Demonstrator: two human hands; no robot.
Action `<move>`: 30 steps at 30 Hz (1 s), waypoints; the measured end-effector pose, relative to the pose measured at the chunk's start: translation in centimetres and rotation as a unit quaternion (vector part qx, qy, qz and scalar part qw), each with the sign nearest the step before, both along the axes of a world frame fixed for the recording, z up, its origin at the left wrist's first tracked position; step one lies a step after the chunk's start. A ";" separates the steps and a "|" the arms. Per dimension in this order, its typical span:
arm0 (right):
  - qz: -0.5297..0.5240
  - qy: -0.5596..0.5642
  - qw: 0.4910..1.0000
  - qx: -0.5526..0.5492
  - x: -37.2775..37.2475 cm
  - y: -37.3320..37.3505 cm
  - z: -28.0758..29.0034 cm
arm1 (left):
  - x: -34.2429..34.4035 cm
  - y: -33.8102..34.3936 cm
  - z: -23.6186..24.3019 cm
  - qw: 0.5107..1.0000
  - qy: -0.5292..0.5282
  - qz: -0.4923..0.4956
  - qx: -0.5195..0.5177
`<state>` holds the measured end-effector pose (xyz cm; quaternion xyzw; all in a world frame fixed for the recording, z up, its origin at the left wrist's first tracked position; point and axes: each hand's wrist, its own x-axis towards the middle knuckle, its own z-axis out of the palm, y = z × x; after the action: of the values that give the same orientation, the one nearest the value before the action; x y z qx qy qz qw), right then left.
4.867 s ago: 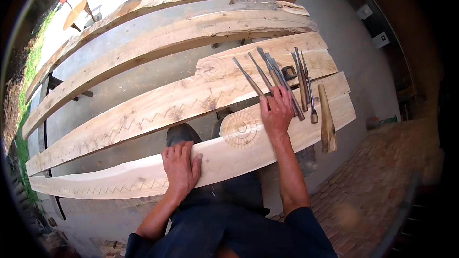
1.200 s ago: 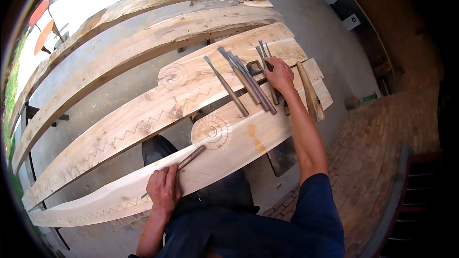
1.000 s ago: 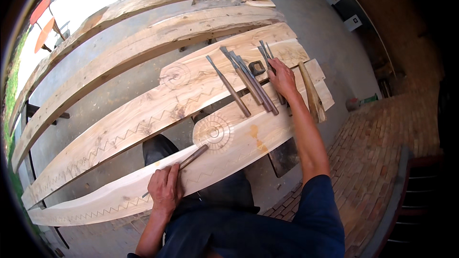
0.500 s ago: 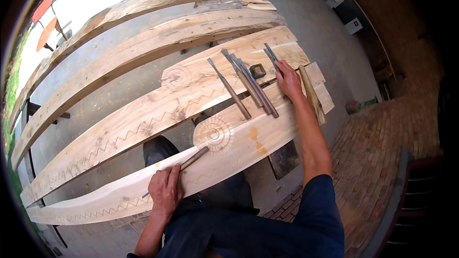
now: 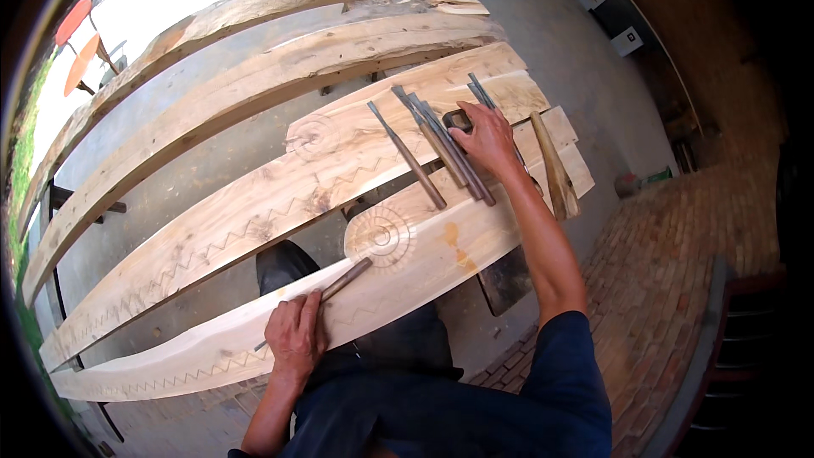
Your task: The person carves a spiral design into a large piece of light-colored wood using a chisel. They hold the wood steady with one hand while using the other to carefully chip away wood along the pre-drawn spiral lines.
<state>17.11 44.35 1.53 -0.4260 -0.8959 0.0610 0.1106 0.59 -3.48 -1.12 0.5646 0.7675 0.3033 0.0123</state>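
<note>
- I have two bare hands over long pale boards, seen from above. The nearest board (image 5: 170,366) tapers to its left end and carries a zigzag line (image 5: 195,373) along its near edge, with a round carving (image 5: 381,237) by its far edge. A second board (image 5: 220,220) lies just beyond, a gap between them.
- My left hand (image 5: 295,335) rests at the near edge of the nearest board. Its grip is closed over one chisel (image 5: 348,278), the handle slanting toward the round carving and the other end showing left of the hand.
- My right hand (image 5: 487,136) reaches toward the right ends of the boards. Its fingers are curled at a black ring (image 5: 456,121), squarish, on the second board near its near edge. They seem to touch it, but I cannot tell if the grip is tight.
- Left of the ring lie a bunch of chisels (image 5: 442,154) and a loose chisel (image 5: 407,157), each reaching across the gap. Beyond my right fingers show more chisels (image 5: 482,92), partly hidden.
- A wooden club (image 5: 555,171) lies across the right end of the nearest board, thick end by its near right corner.
- I judge the step in hand to be handling the laid-out tools, one chisel already held. From here, the next move calls for a clean pinch on the ring, clear of the chisels on both sides, with the left grip firm.
</note>
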 end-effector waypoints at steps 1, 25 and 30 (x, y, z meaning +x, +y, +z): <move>-0.006 0.002 1.000 -0.006 0.1 0.2 -0.3 | 0.0 0.0 0.0 1.000 0.001 -0.001 -0.002; -0.209 -0.040 0.972 0.105 10.4 2.5 2.8 | -0.1 -0.3 -0.1 1.000 -0.014 0.005 -0.006; -0.207 -0.055 0.971 0.104 14.3 1.3 0.8 | -0.1 -0.3 -0.1 1.000 -0.015 -0.002 -0.008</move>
<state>31.46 45.65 2.34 -0.5914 -0.7941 -0.0802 0.1155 0.50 -3.78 -1.17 0.5613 0.7687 0.3053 0.0289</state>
